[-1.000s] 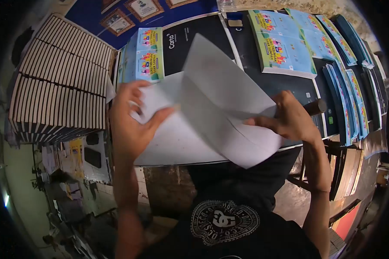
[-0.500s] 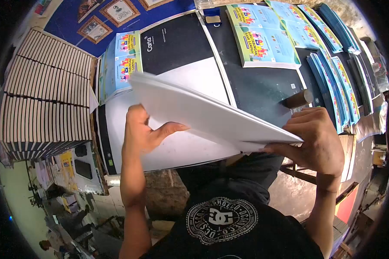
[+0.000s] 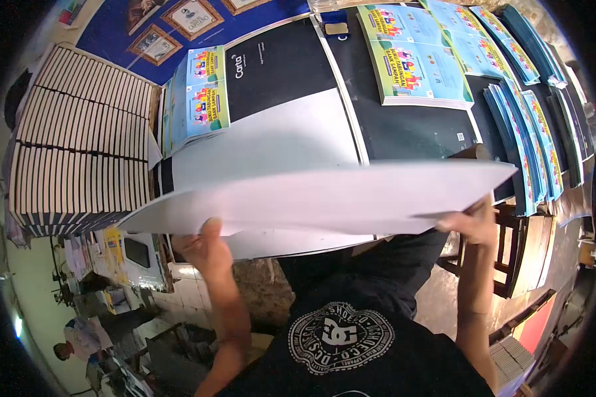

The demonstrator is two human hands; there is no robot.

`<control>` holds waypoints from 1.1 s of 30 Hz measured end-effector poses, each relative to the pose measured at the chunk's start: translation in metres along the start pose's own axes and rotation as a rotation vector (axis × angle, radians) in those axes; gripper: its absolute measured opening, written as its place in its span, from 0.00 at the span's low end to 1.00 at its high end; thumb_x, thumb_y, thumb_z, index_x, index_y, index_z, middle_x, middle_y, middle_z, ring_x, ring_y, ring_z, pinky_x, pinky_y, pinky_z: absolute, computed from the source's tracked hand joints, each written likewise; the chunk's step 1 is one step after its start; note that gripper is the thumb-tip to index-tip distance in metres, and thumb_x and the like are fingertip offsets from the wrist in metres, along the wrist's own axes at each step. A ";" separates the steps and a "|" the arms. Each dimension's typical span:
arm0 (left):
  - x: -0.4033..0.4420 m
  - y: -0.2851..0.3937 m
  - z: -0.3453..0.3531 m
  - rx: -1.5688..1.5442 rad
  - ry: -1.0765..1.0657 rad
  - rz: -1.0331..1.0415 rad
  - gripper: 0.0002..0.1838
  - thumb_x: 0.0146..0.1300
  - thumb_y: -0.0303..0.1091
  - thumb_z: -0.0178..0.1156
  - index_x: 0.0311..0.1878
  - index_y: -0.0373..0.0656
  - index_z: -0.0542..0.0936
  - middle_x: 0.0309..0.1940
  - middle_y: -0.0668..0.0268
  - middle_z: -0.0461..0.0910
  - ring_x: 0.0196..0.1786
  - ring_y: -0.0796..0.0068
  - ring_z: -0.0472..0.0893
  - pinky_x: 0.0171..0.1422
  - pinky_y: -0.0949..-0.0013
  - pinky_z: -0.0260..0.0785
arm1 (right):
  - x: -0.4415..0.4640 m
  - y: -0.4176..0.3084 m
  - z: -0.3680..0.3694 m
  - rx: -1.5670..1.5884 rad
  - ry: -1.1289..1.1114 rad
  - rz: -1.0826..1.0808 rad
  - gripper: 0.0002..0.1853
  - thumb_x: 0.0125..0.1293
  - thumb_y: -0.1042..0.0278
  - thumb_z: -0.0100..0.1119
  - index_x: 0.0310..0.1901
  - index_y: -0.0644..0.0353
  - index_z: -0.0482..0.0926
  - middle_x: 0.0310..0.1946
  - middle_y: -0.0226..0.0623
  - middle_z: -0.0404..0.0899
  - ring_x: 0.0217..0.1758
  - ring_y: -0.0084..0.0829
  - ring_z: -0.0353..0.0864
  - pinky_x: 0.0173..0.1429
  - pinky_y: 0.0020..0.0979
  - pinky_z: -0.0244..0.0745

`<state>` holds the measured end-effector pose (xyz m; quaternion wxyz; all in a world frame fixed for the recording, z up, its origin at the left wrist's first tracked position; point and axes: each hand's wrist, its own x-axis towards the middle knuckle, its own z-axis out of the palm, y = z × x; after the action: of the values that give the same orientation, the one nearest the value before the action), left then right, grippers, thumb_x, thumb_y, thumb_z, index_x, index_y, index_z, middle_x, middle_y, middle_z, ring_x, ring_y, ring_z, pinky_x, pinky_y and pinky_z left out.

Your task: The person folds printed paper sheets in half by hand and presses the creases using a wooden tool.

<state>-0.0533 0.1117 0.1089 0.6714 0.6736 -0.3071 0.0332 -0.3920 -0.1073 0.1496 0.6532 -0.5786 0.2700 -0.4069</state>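
Grip closed on raised white paper (image 3: 311,198) — left hand (image 3: 210,255), right hand (image 3: 477,228) — black tabletop (image 3: 410,135) beneath, framed pictures (image 3: 192,18) beyond.

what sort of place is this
Probably a small printing or bookbinding workshop: packed rows of what look like bound books stand at one side, matching printed covers lie piled on the black worktop, and the left hand and right hand hold a large white sheet.
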 end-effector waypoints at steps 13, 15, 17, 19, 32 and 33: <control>-0.033 -0.031 0.060 -0.207 -0.211 -0.259 0.09 0.59 0.19 0.71 0.42 0.30 0.83 0.39 0.64 0.84 0.42 0.76 0.80 0.51 0.70 0.75 | 0.005 0.097 0.018 -0.153 0.159 -0.020 0.08 0.62 0.79 0.72 0.42 0.68 0.85 0.38 0.36 0.87 0.40 0.25 0.84 0.49 0.27 0.80; -0.039 -0.032 0.052 -0.182 -0.246 -0.225 0.12 0.58 0.16 0.70 0.45 0.30 0.82 0.41 0.62 0.84 0.43 0.75 0.82 0.51 0.69 0.78 | -0.002 0.087 0.016 -0.288 0.207 0.030 0.08 0.63 0.79 0.71 0.43 0.68 0.85 0.38 0.36 0.87 0.41 0.26 0.85 0.50 0.28 0.80; -0.045 -0.035 0.032 -0.232 -0.386 -0.140 0.16 0.59 0.18 0.69 0.50 0.32 0.80 0.46 0.61 0.83 0.48 0.73 0.82 0.55 0.66 0.77 | -0.009 0.077 0.020 -0.250 0.249 0.044 0.08 0.63 0.79 0.70 0.43 0.67 0.85 0.39 0.37 0.87 0.42 0.26 0.85 0.51 0.28 0.80; -0.043 -0.022 0.037 -0.304 -0.391 -0.131 0.15 0.61 0.18 0.68 0.51 0.34 0.79 0.47 0.61 0.83 0.49 0.72 0.82 0.54 0.65 0.78 | -0.011 0.074 0.019 -0.126 0.214 -0.022 0.09 0.63 0.79 0.70 0.44 0.67 0.85 0.41 0.38 0.87 0.43 0.28 0.85 0.52 0.29 0.80; -0.027 0.002 0.022 -0.115 -0.407 -0.201 0.10 0.65 0.25 0.68 0.47 0.30 0.82 0.38 0.56 0.87 0.39 0.72 0.86 0.46 0.68 0.78 | -0.010 0.076 0.025 -0.320 0.309 0.115 0.18 0.70 0.62 0.68 0.52 0.66 0.78 0.46 0.37 0.81 0.45 0.24 0.80 0.54 0.29 0.75; -0.026 0.000 0.021 -0.098 -0.374 -0.239 0.12 0.66 0.30 0.69 0.47 0.31 0.82 0.37 0.55 0.87 0.41 0.71 0.86 0.48 0.65 0.78 | -0.009 0.078 0.025 -0.319 0.258 0.184 0.19 0.71 0.61 0.67 0.53 0.67 0.78 0.46 0.37 0.81 0.46 0.25 0.80 0.54 0.29 0.75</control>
<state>-0.0822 0.1018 0.0953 0.6336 0.6664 -0.3458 -0.1869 -0.3585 -0.0863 0.0769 0.5480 -0.5907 0.4638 -0.3683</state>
